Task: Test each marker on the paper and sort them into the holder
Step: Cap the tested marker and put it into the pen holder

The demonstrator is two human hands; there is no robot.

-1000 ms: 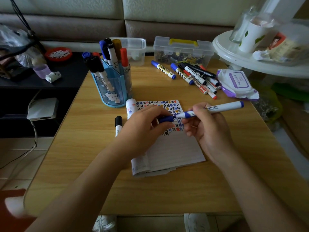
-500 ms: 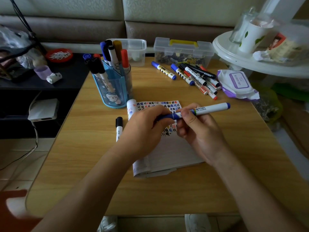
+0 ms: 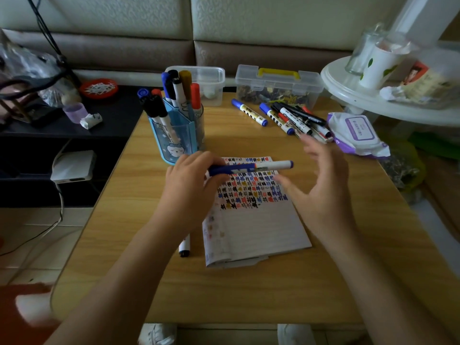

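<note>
L hand [image 3: 191, 188] grips blue marker [image 3: 251, 167]; R hand [image 3: 323, 195] splayed beside it.

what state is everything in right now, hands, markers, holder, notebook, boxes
left hand, grips the blue marker
right hand, open, fingers spread, holding nothing
blue marker, capped, held level over the notebook
notebook, open, top part filled with test marks
holder, upright, with standing markers in it
loose markers, capped, lying in a heap beyond the notebook
handled box, lid shut
</note>
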